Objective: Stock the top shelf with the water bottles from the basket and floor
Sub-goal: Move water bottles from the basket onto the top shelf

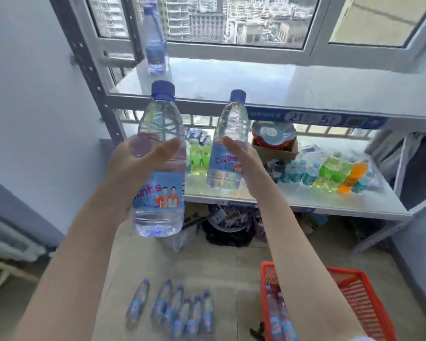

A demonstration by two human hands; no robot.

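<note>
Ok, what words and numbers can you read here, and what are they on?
"Cunbs": label of the bottle in the left hand.
"Cunbs": label of the bottle in the right hand.
"21" and "5": blue strip on the top shelf edge; its other print is too blurred.
Floor bottles: labels too small.

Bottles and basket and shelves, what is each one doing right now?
Left hand: grip closed on a capped water bottle, held upright.
Right hand: grip closed on a second capped bottle, tilted slightly.
Top shelf: nearly bare, one bottle on it standing at the back left.
Floor bottles: six, lying down.
Red basket: on the floor, bottles inside.
Middle shelf: stocked with coloured drinks.
</note>
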